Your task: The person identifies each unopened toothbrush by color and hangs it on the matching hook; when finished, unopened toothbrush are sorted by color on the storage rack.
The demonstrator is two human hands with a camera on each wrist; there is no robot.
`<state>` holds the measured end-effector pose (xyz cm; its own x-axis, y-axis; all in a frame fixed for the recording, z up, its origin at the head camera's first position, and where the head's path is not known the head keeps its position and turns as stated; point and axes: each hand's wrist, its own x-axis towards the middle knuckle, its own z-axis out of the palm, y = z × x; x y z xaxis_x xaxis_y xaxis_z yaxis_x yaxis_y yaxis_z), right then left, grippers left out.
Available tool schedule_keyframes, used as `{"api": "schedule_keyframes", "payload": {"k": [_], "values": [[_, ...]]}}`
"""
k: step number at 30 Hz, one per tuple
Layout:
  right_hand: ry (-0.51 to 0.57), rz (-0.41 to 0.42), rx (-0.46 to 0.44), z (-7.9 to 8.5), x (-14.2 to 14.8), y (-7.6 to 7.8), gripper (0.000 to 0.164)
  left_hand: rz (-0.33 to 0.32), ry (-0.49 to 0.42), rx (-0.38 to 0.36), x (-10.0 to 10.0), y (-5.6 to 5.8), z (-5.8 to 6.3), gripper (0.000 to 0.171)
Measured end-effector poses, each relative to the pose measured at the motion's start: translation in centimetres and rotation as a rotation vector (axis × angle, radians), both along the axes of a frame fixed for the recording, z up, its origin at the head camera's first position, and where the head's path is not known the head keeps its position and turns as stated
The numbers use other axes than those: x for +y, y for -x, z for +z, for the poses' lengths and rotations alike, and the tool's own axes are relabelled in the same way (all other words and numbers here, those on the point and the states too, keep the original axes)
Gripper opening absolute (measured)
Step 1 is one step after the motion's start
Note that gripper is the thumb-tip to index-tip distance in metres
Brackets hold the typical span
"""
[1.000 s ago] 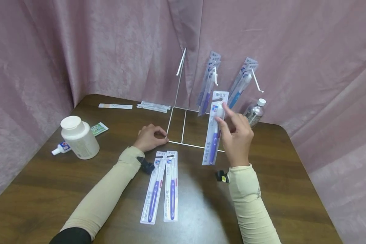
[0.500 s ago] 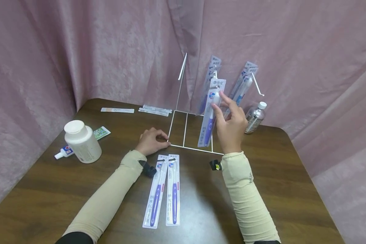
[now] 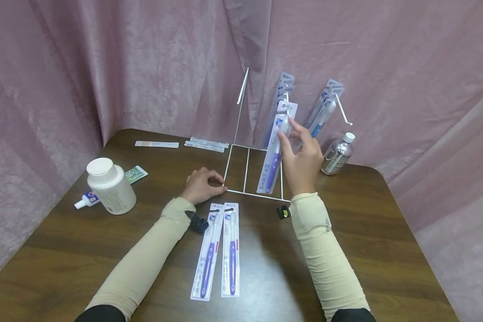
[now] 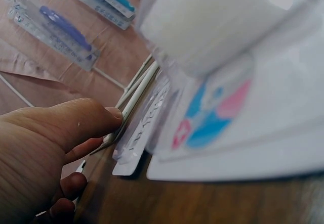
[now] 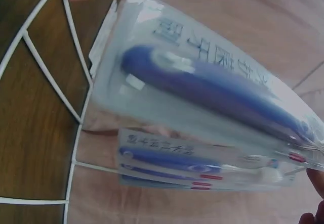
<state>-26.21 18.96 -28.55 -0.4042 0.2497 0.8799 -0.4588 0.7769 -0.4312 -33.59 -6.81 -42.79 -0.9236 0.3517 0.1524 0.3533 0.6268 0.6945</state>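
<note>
**Toothbrush (image 3: 270,163) held up at the wire rack (image 3: 246,171)**

The right hand (image 3: 303,162), thumb and fingers bent, pinches the packaged toothbrush by its upper half, before the middle hanging packs (image 3: 279,99); whether it is on the hook, I cannot tell. The left hand (image 3: 203,185) pinches the rack's near left corner. Nearer, two loose packs (image 3: 231,250) lie side by side on the table (image 3: 386,250).

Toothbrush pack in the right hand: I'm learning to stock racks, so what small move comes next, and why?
Probably ease the held pack back along the middle hook. The right hand pinches it, top seemingly at the hook's tip; similar packs hang behind; the left hand holds the wire rack. Whether it's threaded is unclear.
</note>
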Motion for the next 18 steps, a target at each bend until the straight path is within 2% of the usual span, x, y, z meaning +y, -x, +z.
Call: {"api": "schedule_keyframes", "payload": {"k": [7, 11, 15, 18], "values": [[0.030, -0.068, -0.126, 0.8, 0.5, 4.8, 0.041, -0.008, 0.006, 0.005, 0.0, 0.1, 0.1, 0.028], [0.043, -0.089, -0.166, 1.0, 0.9, 6.5, 0.041, -0.007, -0.005, 0.013, 0.1, 0.2, -0.2, 0.028], [0.056, -0.063, -0.192, 0.9, 1.0, 6.2, 0.046, -0.011, -0.006, 0.009, 0.1, 0.2, -0.4, 0.028], [0.075, 0.019, -0.200, 0.1, 0.6, 4.6, 0.048, -0.005, 0.001, 0.016, -0.1, 0.3, -0.3, 0.028]]}}
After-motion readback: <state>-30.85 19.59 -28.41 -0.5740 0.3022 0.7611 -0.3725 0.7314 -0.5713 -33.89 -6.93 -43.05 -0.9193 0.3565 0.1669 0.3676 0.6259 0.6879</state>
